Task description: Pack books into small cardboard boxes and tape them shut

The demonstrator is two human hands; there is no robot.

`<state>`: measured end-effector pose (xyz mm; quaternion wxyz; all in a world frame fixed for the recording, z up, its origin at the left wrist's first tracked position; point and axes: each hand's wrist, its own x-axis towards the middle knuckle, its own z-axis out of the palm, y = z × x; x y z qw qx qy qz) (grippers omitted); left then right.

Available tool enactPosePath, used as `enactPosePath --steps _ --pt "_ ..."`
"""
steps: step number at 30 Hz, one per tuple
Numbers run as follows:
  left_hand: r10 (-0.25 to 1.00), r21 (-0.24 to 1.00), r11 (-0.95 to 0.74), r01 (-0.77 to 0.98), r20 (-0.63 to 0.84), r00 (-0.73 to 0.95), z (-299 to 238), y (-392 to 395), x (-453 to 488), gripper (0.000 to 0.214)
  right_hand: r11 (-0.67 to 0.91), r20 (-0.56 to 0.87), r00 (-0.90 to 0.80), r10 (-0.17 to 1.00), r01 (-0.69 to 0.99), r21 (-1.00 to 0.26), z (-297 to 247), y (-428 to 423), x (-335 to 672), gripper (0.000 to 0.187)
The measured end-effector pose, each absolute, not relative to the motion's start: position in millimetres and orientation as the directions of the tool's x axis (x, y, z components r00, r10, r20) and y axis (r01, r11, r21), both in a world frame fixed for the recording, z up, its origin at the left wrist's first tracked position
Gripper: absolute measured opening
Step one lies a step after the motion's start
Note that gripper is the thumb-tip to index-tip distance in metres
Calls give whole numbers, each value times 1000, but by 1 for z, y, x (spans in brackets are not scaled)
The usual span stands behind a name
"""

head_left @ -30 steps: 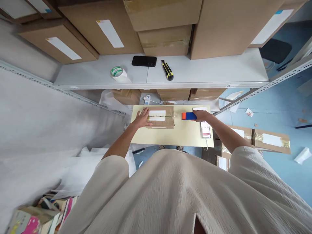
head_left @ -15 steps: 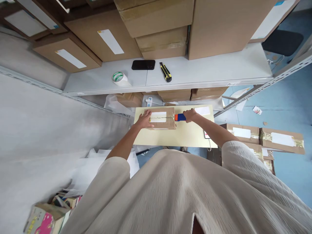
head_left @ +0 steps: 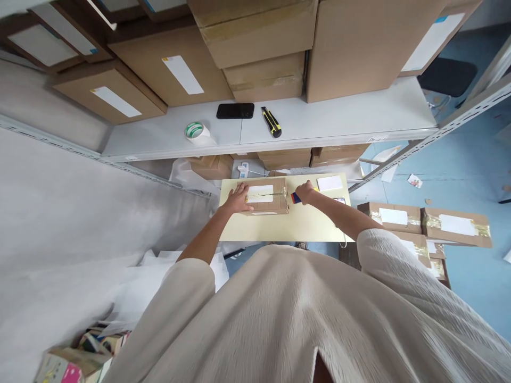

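A taped cardboard box [head_left: 279,205] with a white label on top lies on a pale yellow table [head_left: 255,231]. My left hand [head_left: 237,199] rests on the box's left end, fingers stretched out and thumb apart. Clear tape runs along the top and around the right end. Just right of that end, a small gap away, my right hand [head_left: 305,192] is closed around what looks like a blue tape dispenser [head_left: 296,198] with a red-orange edge. My fingers cover most of it.
The shelf ahead holds a tape roll [head_left: 197,131], a black phone [head_left: 235,110], a utility knife [head_left: 271,122] and large cartons [head_left: 271,74]. White paper [head_left: 329,183] and a partly hidden phone [head_left: 339,200] lie at the table's right. Labelled boxes [head_left: 455,224] are stacked on the right.
My right hand and the blue dispenser have drawn slightly right, away from the box's end, and the dispenser has tilted. My left hand stays on the box. The view has shifted a little.
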<state>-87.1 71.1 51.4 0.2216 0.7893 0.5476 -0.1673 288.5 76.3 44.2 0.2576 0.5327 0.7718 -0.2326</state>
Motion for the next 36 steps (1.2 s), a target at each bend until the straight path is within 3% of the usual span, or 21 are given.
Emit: enactPosePath --steps 4,9,15,20,25,30,36 --pt "789 197 -307 931 -494 364 51 69 -90 128 190 -666 -183 724 980 -63 33 64 315 60" --pt "801 238 -319 917 -449 395 42 70 -95 130 -111 -675 -11 738 984 -138 22 43 359 76" --pt "815 252 -302 919 -432 386 36 71 -98 131 -347 -677 90 730 903 -255 16 12 380 64" --pt "816 315 -298 901 -406 412 34 70 -99 130 -367 -638 115 761 888 -278 19 -11 384 53" --pt "830 335 -290 896 -379 410 32 66 -99 128 -344 -595 155 788 913 -217 14 -30 376 49" --pt "859 333 -288 898 -325 396 32 54 -99 118 -313 -526 204 826 942 -126 2 -48 357 52" --pt "910 287 -274 918 -230 344 35 16 -99 94 -239 -560 182 808 971 -30 -2 -61 340 46"
